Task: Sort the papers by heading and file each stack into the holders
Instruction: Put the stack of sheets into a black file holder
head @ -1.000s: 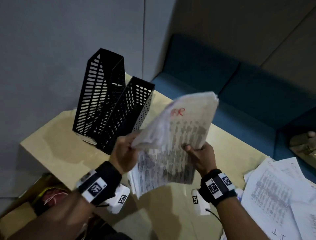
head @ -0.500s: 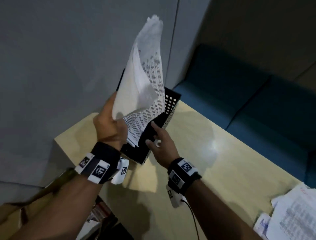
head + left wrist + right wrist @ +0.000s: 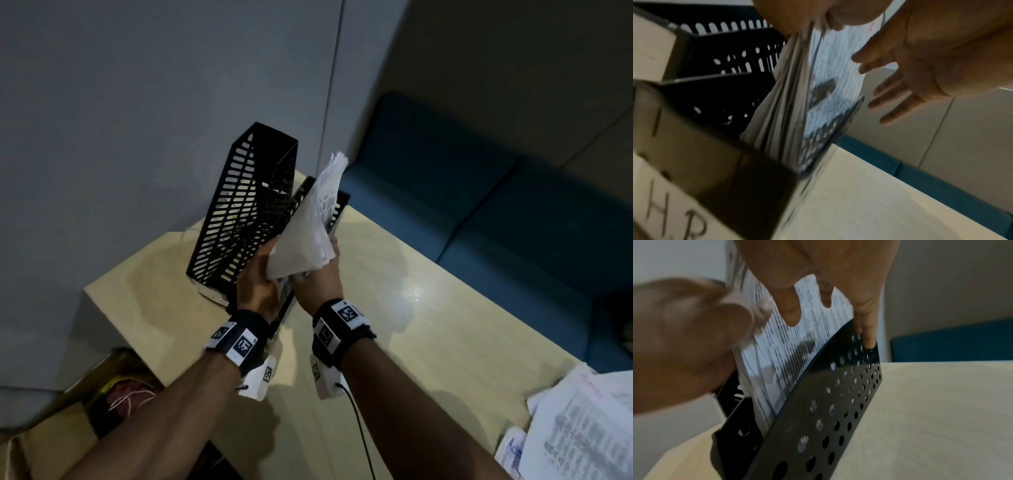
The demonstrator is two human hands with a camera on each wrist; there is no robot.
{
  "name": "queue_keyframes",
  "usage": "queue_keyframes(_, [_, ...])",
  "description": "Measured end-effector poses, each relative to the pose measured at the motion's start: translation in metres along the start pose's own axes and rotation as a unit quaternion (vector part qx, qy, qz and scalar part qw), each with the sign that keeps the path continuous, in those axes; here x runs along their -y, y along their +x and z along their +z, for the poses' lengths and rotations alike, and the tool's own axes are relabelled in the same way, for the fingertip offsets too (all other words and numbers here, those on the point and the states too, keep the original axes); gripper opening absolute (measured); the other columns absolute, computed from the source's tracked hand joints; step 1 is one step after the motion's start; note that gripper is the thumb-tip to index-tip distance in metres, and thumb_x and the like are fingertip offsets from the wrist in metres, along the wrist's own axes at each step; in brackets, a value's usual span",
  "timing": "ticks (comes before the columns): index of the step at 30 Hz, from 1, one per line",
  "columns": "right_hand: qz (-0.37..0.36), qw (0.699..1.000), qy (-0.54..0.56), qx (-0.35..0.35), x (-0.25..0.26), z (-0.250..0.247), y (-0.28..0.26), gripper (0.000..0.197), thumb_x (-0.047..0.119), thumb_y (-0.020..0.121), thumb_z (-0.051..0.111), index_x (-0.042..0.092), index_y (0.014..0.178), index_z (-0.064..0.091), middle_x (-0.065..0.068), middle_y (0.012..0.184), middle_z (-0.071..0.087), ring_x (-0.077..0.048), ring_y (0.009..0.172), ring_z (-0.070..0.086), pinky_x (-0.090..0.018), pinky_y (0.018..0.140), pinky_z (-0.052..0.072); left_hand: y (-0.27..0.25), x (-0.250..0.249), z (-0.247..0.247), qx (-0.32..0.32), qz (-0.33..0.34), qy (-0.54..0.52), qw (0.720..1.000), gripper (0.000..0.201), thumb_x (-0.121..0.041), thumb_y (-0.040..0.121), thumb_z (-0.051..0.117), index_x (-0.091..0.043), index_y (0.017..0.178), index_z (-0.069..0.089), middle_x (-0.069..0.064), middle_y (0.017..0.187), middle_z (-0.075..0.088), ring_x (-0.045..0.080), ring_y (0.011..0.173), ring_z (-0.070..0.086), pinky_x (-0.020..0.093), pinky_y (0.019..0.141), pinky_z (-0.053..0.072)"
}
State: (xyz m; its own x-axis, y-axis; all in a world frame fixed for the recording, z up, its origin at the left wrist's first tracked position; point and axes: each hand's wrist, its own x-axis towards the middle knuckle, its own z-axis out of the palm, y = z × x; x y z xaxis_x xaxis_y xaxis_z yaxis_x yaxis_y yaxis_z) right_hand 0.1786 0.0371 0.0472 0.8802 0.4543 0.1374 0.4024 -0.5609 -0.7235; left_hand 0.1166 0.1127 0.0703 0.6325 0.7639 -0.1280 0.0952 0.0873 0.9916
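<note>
Two black holders stand at the table's far left corner: a tall slotted holder (image 3: 245, 205) and, right of it, a round-holed holder (image 3: 828, 418) (image 3: 342, 205). A thick paper stack (image 3: 306, 236) (image 3: 797, 105) stands upright with its lower end inside the round-holed holder. My left hand (image 3: 263, 270) grips the stack's near edge, thumb on top. My right hand (image 3: 320, 274) lies with straight fingers (image 3: 791, 313) flat on the printed side, one fingertip touching the holder's wall. A white label reading "H.R" (image 3: 674, 211) is on a holder's front.
More loose printed papers (image 3: 582, 431) lie at the right end of the pale table (image 3: 411, 325). A blue sofa (image 3: 479, 212) runs behind the table. A grey wall stands close behind the holders. An open cardboard box (image 3: 102, 394) sits on the floor at the left.
The stack was first held spread in both hands, then my left hand raised it upright. It has now come down into the round-holed holder, and my right hand moved onto the papers.
</note>
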Motion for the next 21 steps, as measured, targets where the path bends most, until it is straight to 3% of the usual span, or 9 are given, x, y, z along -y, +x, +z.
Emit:
queue_keyframes(2, [0.065, 0.992, 0.071, 0.077, 0.005, -0.002, -0.001, 0.049, 0.007, 0.084, 0.066, 0.001, 0.130, 0.051, -0.007, 0.116, 0.057, -0.015, 0.103, 0.048, -0.040, 0.104, 0.041, -0.004, -0.002, 0.002, 0.032, -0.025, 0.001, 0.999, 0.019, -0.007, 0.089, 0.058, -0.014, 0.093, 0.075, 0.000, 0.092, 0.075, 0.022, 0.094, 0.068, 0.028, 0.073, 0.054])
queue_keyframes(3, [0.074, 0.989, 0.082, 0.096, 0.008, -0.005, -0.003, 0.046, 0.008, 0.087, 0.064, -0.001, 0.130, 0.051, -0.007, 0.119, 0.056, -0.017, 0.104, 0.048, -0.036, 0.100, 0.042, -0.005, 0.001, 0.002, 0.053, 0.004, 0.017, 0.998, 0.022, -0.009, 0.092, 0.054, -0.015, 0.098, 0.074, 0.001, 0.096, 0.075, 0.022, 0.098, 0.066, 0.027, 0.075, 0.055])
queue_keyframes(5, [0.092, 0.989, 0.072, 0.092, 0.009, -0.013, -0.009, 0.044, 0.015, 0.089, 0.056, 0.002, 0.131, 0.051, -0.014, 0.129, 0.057, -0.020, 0.110, 0.052, -0.031, 0.095, 0.042, -0.007, 0.011, -0.001, 0.095, 0.122, 0.146, 0.977, 0.031, -0.010, 0.096, 0.052, -0.024, 0.120, 0.065, -0.001, 0.115, 0.069, 0.015, 0.108, 0.062, 0.023, 0.087, 0.052])
queue_keyframes(6, [0.105, 0.988, 0.079, 0.078, 0.009, -0.022, -0.014, 0.044, 0.015, 0.089, 0.053, 0.005, 0.132, 0.051, -0.015, 0.132, 0.056, -0.023, 0.115, 0.053, -0.030, 0.094, 0.042, -0.008, 0.017, -0.001, 0.137, 0.145, 0.190, 0.961, 0.048, -0.012, 0.091, 0.060, -0.026, 0.136, 0.050, 0.001, 0.131, 0.059, 0.014, 0.118, 0.056, 0.026, 0.097, 0.047])
queue_keyframes(8, [0.137, 0.983, 0.096, 0.081, 0.004, -0.043, -0.024, 0.041, 0.010, 0.090, 0.052, 0.009, 0.130, 0.053, -0.012, 0.134, 0.056, -0.027, 0.121, 0.052, -0.032, 0.096, 0.043, -0.011, 0.023, -0.003, 0.122, 0.231, 0.287, 0.922, 0.080, -0.014, 0.080, 0.071, -0.021, 0.147, 0.027, 0.007, 0.149, 0.038, 0.021, 0.135, 0.040, 0.042, 0.108, 0.040])
queue_keyframes(10, [0.163, 0.976, 0.096, 0.105, -0.009, -0.063, -0.036, 0.040, 0.011, 0.092, 0.052, 0.013, 0.132, 0.051, -0.009, 0.135, 0.055, -0.025, 0.124, 0.051, -0.032, 0.098, 0.042, -0.026, 0.022, 0.004, 0.096, 0.369, 0.309, 0.871, 0.080, -0.011, 0.076, 0.072, -0.009, 0.145, 0.032, 0.014, 0.151, 0.033, 0.029, 0.139, 0.034, 0.050, 0.108, 0.038])
queue_keyframes(12, [0.179, 0.972, 0.104, 0.109, -0.028, -0.084, -0.049, 0.044, 0.011, 0.093, 0.051, 0.020, 0.136, 0.050, -0.005, 0.136, 0.056, -0.020, 0.124, 0.052, -0.028, 0.101, 0.041, -0.053, 0.014, 0.021, 0.095, 0.429, 0.290, 0.850, 0.072, -0.009, 0.075, 0.068, -0.002, 0.140, 0.038, 0.018, 0.149, 0.035, 0.033, 0.140, 0.033, 0.056, 0.107, 0.036])
queue_keyframes(16, [0.214, 0.965, 0.130, 0.071, -0.074, -0.132, -0.094, 0.038, 0.012, 0.093, 0.053, 0.019, 0.130, 0.057, -0.003, 0.126, 0.064, -0.016, 0.114, 0.060, -0.029, 0.101, 0.046, -0.104, 0.008, 0.062, 0.147, 0.432, 0.216, 0.863, 0.060, -0.004, 0.074, 0.060, -0.002, 0.132, 0.043, 0.017, 0.148, 0.036, 0.033, 0.140, 0.032, 0.053, 0.111, 0.032])
queue_keyframes(21, [0.300, 0.950, 0.086, -0.021, -0.154, -0.202, -0.202, 0.033, 0.011, 0.092, 0.054, 0.017, 0.123, 0.061, -0.003, 0.115, 0.069, -0.012, 0.107, 0.064, -0.016, 0.087, 0.045, -0.165, 0.037, 0.111, 0.309, 0.379, 0.213, 0.846, 0.053, -0.004, 0.078, 0.052, -0.008, 0.131, 0.047, 0.008, 0.148, 0.038, 0.022, 0.138, 0.036, 0.028, 0.112, 0.030])
